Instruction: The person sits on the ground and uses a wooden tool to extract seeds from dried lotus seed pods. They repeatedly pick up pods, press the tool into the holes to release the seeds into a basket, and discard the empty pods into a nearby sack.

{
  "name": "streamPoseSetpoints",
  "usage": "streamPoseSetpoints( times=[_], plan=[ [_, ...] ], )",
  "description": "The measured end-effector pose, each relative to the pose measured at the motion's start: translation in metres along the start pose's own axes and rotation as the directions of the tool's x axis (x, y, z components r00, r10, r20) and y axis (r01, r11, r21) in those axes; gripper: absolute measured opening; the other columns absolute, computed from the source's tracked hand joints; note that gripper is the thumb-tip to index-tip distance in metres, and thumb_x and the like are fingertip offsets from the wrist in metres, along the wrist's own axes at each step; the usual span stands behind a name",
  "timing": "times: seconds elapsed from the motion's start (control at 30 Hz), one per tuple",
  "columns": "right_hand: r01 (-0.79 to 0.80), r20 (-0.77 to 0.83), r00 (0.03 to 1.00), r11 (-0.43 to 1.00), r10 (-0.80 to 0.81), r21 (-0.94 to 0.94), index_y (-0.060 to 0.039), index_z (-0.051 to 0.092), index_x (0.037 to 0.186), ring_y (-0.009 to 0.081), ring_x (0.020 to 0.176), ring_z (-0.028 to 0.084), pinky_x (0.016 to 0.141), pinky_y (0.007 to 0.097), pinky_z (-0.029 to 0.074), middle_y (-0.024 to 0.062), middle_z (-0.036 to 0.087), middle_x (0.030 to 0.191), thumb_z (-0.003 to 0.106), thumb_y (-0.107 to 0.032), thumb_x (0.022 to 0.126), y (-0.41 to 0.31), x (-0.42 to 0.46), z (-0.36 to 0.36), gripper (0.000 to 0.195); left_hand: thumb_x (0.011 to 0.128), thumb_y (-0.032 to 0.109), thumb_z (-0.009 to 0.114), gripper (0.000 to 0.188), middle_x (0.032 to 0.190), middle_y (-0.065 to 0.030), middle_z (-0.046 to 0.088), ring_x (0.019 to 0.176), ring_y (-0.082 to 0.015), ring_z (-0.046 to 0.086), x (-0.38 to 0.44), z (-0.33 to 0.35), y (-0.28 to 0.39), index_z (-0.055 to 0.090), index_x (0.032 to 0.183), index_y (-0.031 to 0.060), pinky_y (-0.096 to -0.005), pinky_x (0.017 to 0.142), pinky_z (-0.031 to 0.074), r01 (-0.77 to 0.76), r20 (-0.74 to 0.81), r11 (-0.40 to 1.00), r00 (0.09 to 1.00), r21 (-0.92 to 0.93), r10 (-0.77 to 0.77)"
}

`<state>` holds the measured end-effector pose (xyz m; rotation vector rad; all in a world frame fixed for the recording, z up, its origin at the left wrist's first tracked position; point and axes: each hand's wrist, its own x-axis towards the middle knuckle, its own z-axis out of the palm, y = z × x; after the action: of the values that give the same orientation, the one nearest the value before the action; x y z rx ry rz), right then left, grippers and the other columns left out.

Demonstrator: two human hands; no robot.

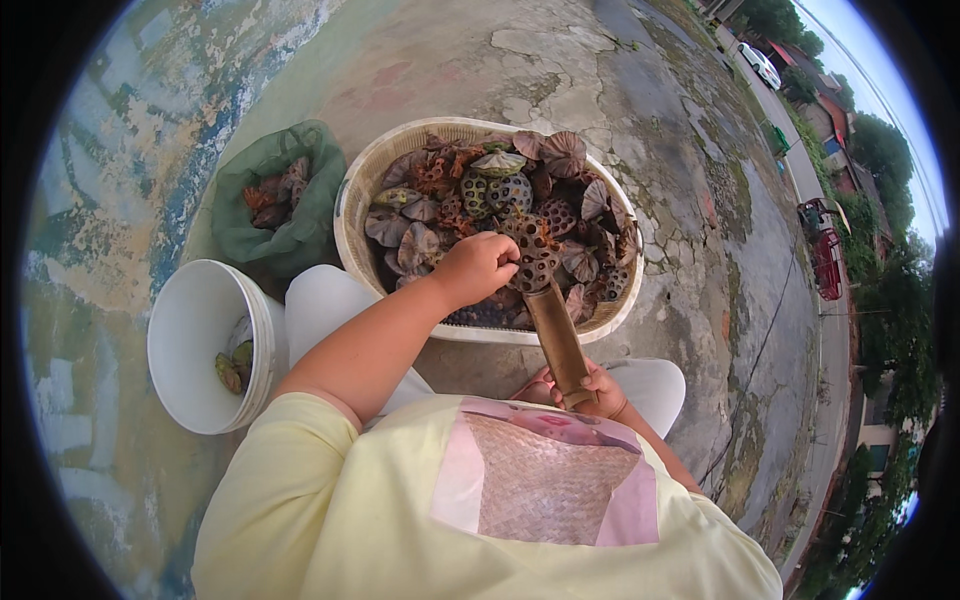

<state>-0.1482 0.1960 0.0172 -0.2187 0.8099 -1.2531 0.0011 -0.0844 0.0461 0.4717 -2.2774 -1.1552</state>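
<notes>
My right hand (592,388) grips the near end of a split bamboo piece (556,337), which slants up over the rim of an oval plastic basket (480,335). A dry brown lotus seed pod (535,255) with many open holes sits at the bamboo's far end. Curled fingers of my left hand (480,264) are against the left side of this pod; whether they pinch anything is hidden. Dried lotus pods (564,154) heap up in the basket, two greener ones (510,193) among them. Loose dark lotus seeds (487,313) lie at its near side.
A green mesh bag (322,187) with dry pod pieces stands left of the basket. Nearer me is a white bucket (180,337) holding a few greenish pods (234,367). My knees flank the basket's near side. Cracked concrete (675,225) extends right towards a road.
</notes>
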Motion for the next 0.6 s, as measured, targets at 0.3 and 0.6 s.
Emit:
streamPoseSetpoints(
  times=[0.3, 0.6],
  plan=[
    [0.027, -0.033, 0.999, 0.995, -0.030, -0.093, -0.0026, 0.040, 0.129, 0.0241, 0.080, 0.063, 0.062, 0.0376, 0.053, 0.0160, 0.060, 0.105, 0.063, -0.019, 0.071, 0.001, 0.004, 0.000, 0.065, 0.077, 0.013, 0.068, 0.012, 0.078, -0.0123, 0.064, 0.073, -0.0302, 0.063, -0.001, 0.011, -0.004, 0.065, 0.084, 0.0041, -0.0375, 0.065, 0.052, -0.124, -0.080, 0.975, 0.987, 0.186, 0.141],
    [0.034, -0.060, 0.997, 0.985, -0.045, -0.169, -0.0018, 0.044, 0.128, 0.0218, 0.078, 0.062, 0.061, 0.0357, 0.053, 0.0137, 0.060, 0.102, 0.059, -0.016, 0.072, 0.002, 0.001, 0.004, 0.060, 0.078, 0.014, 0.065, 0.008, 0.074, -0.0098, 0.061, 0.072, -0.0285, 0.062, -0.005, 0.017, -0.021, 0.061, 0.078, 0.0067, -0.0382, 0.065, 0.052, -0.240, 0.017, 0.885, 0.967, 0.400, 0.255]
  ],
)
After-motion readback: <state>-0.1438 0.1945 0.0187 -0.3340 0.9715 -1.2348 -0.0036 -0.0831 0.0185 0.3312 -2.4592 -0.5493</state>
